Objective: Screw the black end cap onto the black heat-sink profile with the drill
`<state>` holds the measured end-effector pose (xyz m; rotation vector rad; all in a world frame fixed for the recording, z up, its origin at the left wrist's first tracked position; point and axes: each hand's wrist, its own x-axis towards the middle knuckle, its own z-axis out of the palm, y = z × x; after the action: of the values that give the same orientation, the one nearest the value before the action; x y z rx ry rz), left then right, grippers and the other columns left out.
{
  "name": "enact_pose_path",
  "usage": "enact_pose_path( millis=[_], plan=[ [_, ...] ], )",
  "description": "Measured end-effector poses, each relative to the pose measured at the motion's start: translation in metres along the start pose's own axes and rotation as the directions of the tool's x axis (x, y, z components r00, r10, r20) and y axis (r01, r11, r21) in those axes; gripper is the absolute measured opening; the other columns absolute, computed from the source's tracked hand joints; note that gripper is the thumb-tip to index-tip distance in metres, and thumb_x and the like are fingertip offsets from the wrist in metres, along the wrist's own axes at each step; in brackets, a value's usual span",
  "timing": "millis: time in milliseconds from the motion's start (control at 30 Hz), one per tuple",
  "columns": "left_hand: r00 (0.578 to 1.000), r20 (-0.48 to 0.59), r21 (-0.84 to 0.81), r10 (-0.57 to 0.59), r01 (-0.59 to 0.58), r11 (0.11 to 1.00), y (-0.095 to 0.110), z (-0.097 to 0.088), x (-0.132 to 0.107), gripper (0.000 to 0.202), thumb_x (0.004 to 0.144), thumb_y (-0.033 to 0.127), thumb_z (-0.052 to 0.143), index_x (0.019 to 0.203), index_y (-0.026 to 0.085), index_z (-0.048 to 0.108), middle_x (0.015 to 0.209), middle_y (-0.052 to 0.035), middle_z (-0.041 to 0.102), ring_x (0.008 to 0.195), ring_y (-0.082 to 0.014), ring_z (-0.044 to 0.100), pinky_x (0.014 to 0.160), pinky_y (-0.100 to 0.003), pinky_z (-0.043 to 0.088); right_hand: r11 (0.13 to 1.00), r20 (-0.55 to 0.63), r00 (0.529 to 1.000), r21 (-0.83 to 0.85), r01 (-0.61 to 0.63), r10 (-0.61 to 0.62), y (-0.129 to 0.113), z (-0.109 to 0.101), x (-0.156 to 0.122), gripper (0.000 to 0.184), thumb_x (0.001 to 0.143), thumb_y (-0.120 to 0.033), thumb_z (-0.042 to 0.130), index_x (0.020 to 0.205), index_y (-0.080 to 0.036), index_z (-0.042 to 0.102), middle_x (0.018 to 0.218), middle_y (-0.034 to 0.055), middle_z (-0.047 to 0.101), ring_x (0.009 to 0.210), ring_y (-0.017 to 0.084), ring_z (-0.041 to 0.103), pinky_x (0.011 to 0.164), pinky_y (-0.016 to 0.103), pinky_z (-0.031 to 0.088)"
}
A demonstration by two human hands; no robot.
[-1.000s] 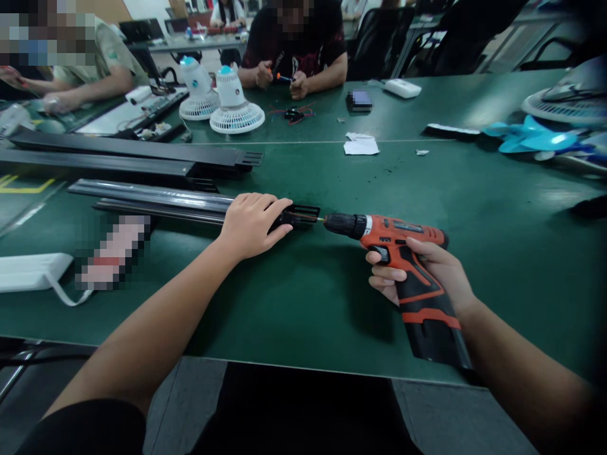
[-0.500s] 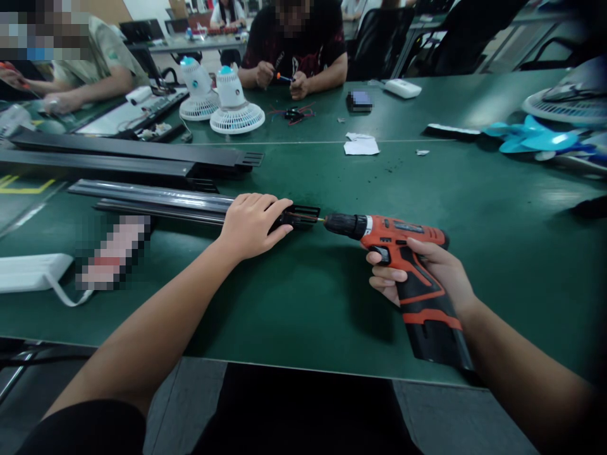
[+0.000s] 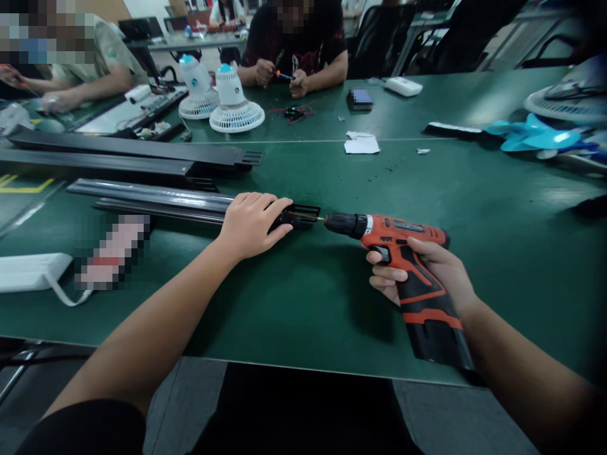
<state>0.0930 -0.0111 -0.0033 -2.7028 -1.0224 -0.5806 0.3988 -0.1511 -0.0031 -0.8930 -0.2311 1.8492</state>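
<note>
My right hand grips an orange and black cordless drill by its handle, with the index finger at the trigger. The drill points left, and its thin bit reaches the slotted end of a long dark metal profile. Over that profile, near its right end, lies my left hand, fingers wrapped across the top and thumb towards the drill. A second, narrower dark bar runs along the near side. The exact contact at the bit tip is too small to make out.
More black profiles lie at the left on the green table. Beyond them stand two white fans. Paper and blue fan blades lie farther back. Across the table, a co-worker's hands hold a screwdriver.
Both my hands, the drill and the profile stay practically in place. Across the table, the co-worker's hands and screwdriver have shifted slightly.
</note>
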Motion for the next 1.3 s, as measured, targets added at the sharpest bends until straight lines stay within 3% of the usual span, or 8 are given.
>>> enact_pose_path(
  millis=[333,933,1300],
  plan=[
    [1.000,-0.009,0.010,0.006,-0.006,1.000,-0.0005,0.0005,0.0000,0.047,0.103,0.051,0.051,0.135,0.020,0.067,0.121,-0.0119,0.075,0.111,-0.0329,0.068,0.097,-0.050,0.048,0.998,-0.014,1.000,-0.061,0.020,-0.021,0.0005,-0.0001,0.0003,0.029,0.086,-0.037,0.063,0.108,-0.019,0.069,0.091,0.0080,0.066,0.054,0.011,0.039,0.054,0.029,0.049],
    [1.000,0.004,0.011,0.014,-0.014,1.000,-0.0009,0.0000,0.0003,0.050,0.106,0.052,0.044,0.136,0.017,0.066,0.124,-0.0135,0.074,0.112,-0.0335,0.068,0.098,-0.050,0.048,1.000,-0.016,1.000,-0.007,0.014,-0.015,0.0004,0.0026,0.0002,0.029,0.085,-0.034,0.063,0.110,-0.019,0.067,0.087,0.0075,0.067,0.053,0.011,0.039,0.053,0.028,0.051],
    [1.000,0.002,0.019,0.023,-0.023,1.000,-0.0017,0.0010,0.0003,0.048,0.106,0.049,0.044,0.136,0.017,0.065,0.124,-0.0135,0.074,0.111,-0.0335,0.068,0.098,-0.050,0.048,0.995,-0.007,0.999,-0.098,0.033,-0.034,0.0011,0.0007,0.0013,0.026,0.088,-0.038,0.059,0.108,-0.022,0.067,0.092,0.0067,0.064,0.053,0.013,0.039,0.053,0.030,0.051]
  ],
)
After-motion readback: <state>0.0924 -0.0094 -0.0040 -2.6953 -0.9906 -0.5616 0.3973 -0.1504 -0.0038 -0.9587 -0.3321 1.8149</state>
